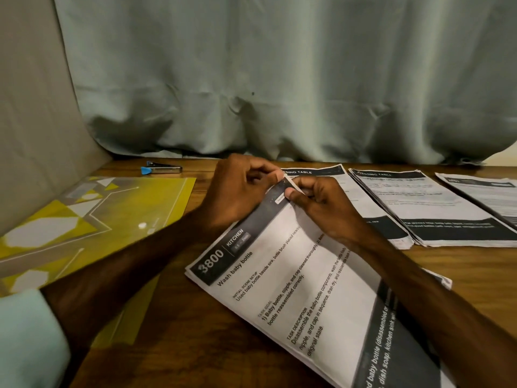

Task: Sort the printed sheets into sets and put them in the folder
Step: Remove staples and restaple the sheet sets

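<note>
Head view: both hands pinch the far top corner of the "Wash baby bottle" sheet stack (293,284), left hand (237,191) and right hand (321,208) closed on it, touching. Its long axis runs back toward the person, slanting right. Yellow folder (98,219) lies left, nearer the left grip; sorted sets (436,208) right.

Both hands meeting at the far corner of the top printed sheet (302,275) — left hand (237,191) and right hand (319,205) pinching its edge, fingertips nearly touching. Stack beneath lying slantwise on the wooden table (179,345). Further stacks (436,208) to the right; yellow folder (92,225) left — stapler (163,168) beyond it.
</note>
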`<state>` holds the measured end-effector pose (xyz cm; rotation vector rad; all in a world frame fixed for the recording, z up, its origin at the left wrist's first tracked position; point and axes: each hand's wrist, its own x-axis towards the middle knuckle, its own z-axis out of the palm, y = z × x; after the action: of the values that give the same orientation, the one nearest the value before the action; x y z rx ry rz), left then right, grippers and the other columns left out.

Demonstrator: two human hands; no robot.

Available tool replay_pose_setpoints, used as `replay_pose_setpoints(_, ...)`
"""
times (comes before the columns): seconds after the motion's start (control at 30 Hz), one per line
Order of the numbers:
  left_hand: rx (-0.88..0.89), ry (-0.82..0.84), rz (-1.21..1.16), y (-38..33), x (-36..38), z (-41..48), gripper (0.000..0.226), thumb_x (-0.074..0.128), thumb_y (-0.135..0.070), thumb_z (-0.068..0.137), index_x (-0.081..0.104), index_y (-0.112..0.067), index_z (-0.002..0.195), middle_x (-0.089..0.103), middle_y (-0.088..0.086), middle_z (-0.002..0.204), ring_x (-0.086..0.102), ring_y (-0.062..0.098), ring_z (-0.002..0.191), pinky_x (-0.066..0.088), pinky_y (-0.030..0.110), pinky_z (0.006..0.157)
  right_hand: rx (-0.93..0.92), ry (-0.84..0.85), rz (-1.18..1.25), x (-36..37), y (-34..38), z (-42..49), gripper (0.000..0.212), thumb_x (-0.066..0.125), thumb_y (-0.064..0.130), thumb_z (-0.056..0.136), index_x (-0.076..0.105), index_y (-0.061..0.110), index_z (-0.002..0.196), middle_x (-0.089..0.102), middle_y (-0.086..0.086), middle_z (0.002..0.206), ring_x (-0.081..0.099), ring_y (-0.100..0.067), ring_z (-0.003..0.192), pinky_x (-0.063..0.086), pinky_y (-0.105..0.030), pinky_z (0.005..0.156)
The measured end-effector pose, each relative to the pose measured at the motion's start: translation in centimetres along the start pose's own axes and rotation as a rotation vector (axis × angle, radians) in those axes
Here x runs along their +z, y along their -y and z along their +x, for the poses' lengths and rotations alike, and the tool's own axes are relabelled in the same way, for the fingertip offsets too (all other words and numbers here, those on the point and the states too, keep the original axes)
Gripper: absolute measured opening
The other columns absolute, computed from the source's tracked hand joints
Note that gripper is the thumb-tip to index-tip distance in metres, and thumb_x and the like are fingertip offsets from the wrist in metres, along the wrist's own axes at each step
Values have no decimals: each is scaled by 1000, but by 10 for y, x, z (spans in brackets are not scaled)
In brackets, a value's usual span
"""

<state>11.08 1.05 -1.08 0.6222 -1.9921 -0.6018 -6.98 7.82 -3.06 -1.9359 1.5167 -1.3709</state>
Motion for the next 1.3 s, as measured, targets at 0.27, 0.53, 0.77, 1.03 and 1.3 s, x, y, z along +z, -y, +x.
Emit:
replay_pose_setpoints(0.27, -438, 367, -625, 2, -21, 2, 32, 65, -20, 97, 70, -13, 128, 74, 11, 118, 72, 23, 100, 53, 41, 89, 216, 176, 352, -7, 19, -1, 17, 60, 11, 100, 75, 8, 105, 78, -8, 100, 72, -17, 85, 58, -25, 77)
replay_pose_setpoints(0.53, -496, 493, -772, 17, -34, 8, 34, 56, -20, 102, 66, -8, 132, 70, 18, 124, 72, 19, 100, 58, 31, 89, 361, 327, 433, -8, 33, 9, 17, 62, 13, 97, 74, 6, 107, 77, -14, 105, 75, -22, 84, 62, -27, 70)
replay_pose_setpoints(0.77, -544, 458, -821, 33, -38, 13, 36, 53, -19, 103, 62, -4, 135, 69, 11, 113, 64, 5, 70, 55, 11, 61, 492, 309, 603, 5, 28, 12, 35, 65, 5, 95, 58, 12, 129, 74, -17, 115, 76, -24, 88, 64, -31, 72)
replay_pose_setpoints(1.03, -637, 506, -961, 32, -28, 5, 40, 53, -19, 103, 58, -3, 139, 65, 25, 129, 72, 26, 103, 49, 46, 97, 509, 245, 660, 5, 26, 11, 61, 66, 9, 91, 39, 20, 144, 76, -15, 109, 77, -21, 80, 62, -29, 65)
replay_pose_setpoints(1.3, -656, 452, -982, 24, -21, 4, 31, 48, -21, 106, 74, -5, 112, 76, 19, 106, 77, 23, 85, 61, 36, 83, 470, 272, 701, 3, 18, 11, 81, 71, 14, 83, 31, 16, 153, 72, -20, 119, 76, -26, 89, 64, -33, 71)
